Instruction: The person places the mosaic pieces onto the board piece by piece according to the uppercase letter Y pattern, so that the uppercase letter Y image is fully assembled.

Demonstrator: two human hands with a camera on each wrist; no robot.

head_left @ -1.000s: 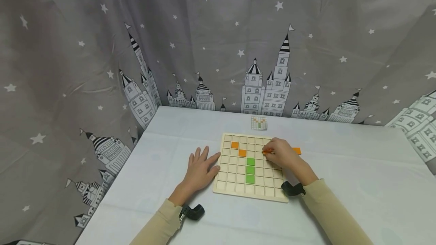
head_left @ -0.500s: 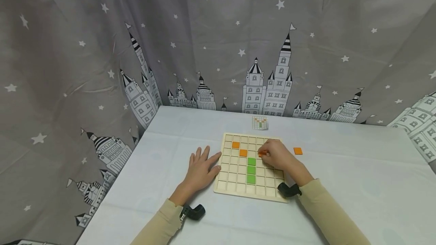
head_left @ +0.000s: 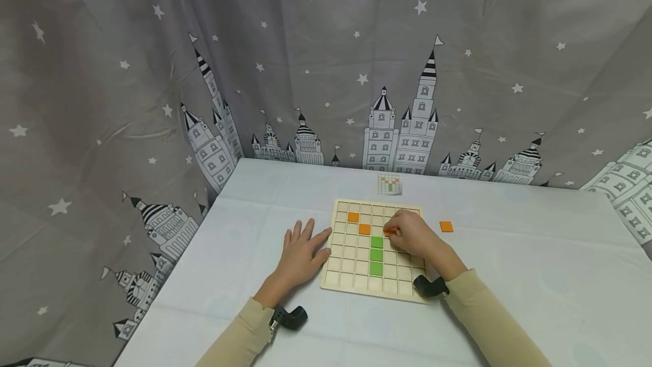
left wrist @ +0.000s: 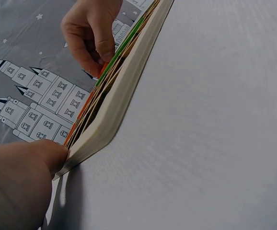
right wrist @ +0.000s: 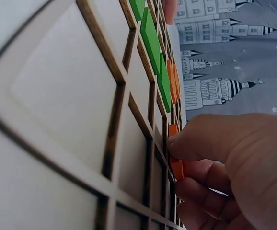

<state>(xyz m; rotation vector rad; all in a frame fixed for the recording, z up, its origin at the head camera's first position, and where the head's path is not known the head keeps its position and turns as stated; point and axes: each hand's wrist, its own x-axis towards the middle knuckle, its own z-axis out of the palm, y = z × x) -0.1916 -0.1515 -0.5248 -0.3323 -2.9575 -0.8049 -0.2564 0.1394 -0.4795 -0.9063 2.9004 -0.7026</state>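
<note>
My right hand [head_left: 415, 234] pinches a square orange tile [right wrist: 178, 167] between thumb and fingers, at a cell of the wooden grid board [head_left: 359, 291]. That cell lies just up and right of the top tile in a column of three green tiles [head_left: 376, 255]. Two more orange tiles [head_left: 353, 217] sit in cells stepping diagonally down towards the green column from the upper left. With fingers spread, my left hand [head_left: 299, 255] rests on the table, its thumb and index fingertips at the board's left edge. In the left wrist view, its thumb [left wrist: 52, 152] overlaps the board's corner.
A loose orange tile [head_left: 446, 226] lies on the white-covered table [head_left: 535, 254], right of the board. Beyond the board lies a small printed card [head_left: 389, 184] with a coloured grid pattern. A grey curtain [head_left: 285, 44] with castles and stars hangs behind the table.
My right hand has moved slightly left over the board with the orange tile, bringing it down at a cell near the green column. The loose tile shows fully now. My left hand stays put.
</note>
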